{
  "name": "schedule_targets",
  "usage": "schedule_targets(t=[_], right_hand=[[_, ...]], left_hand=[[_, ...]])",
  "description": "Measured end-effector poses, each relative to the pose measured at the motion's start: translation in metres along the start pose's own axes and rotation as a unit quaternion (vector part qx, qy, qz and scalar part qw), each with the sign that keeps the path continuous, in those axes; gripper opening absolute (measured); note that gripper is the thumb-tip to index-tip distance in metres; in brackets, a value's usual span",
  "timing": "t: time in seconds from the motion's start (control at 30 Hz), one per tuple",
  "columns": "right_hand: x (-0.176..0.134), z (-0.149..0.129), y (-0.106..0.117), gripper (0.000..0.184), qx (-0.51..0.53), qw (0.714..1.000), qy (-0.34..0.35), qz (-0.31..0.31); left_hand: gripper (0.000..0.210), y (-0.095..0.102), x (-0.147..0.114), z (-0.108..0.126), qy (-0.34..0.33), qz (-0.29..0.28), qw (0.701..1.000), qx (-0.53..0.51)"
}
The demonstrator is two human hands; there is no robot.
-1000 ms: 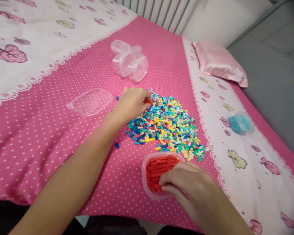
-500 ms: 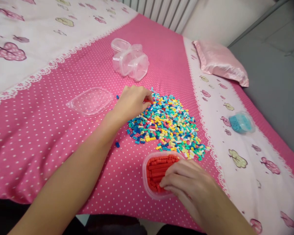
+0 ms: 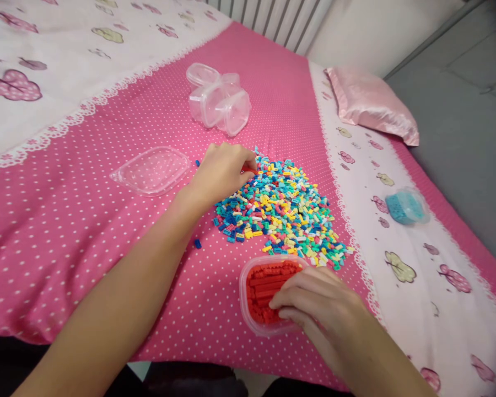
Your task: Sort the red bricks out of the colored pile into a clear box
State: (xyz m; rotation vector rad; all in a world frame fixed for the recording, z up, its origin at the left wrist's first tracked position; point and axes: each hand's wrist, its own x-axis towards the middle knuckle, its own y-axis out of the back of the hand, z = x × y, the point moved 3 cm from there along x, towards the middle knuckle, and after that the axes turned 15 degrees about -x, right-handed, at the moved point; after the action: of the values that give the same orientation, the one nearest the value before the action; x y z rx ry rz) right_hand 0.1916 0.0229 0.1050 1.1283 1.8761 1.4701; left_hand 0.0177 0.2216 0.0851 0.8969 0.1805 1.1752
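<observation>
My left hand (image 3: 227,167) is closed at the far left edge of a pile of small coloured building bricks (image 3: 289,207). A bit of a red building brick (image 3: 250,170) shows between its thumb and fingers. Nearer to me stands a clear plastic tub (image 3: 244,306) filled with red building bricks (image 3: 267,286), some lined up in rows. My right hand (image 3: 320,300) reaches over the tub's right side, fingers bent together with their tips down on the red bricks. Whatever those fingers pinch is hidden.
A clear lid (image 3: 152,171) lies left of the pile. Several clear empty tubs (image 3: 219,102) are bunched behind it. On the right sits a tub of light-blue pieces (image 3: 405,207). Two dark-blue bricks lie loose on the pink dotted bedspread (image 3: 86,220). A pink pillow (image 3: 372,105) rests farther back.
The fingers of my right hand have shifted slightly within the tub. My left hand stays in place at the pile, still pinching red.
</observation>
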Motion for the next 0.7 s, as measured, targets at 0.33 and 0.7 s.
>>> schedule_targets(t=[0.33, 0.7], right_hand=[[0.015, 0.042, 0.038, 0.011, -0.013, 0.99, -0.124, 0.063], [0.13, 0.086, -0.016, 0.01, -0.142, 0.988, -0.064, 0.016]], left_hand=[[0.019, 0.003, -0.001, 0.001, 0.019, -0.005, 1.0, 0.01], [0.021, 0.012, -0.006, -0.003, 0.115, 0.046, 0.99, 0.065]])
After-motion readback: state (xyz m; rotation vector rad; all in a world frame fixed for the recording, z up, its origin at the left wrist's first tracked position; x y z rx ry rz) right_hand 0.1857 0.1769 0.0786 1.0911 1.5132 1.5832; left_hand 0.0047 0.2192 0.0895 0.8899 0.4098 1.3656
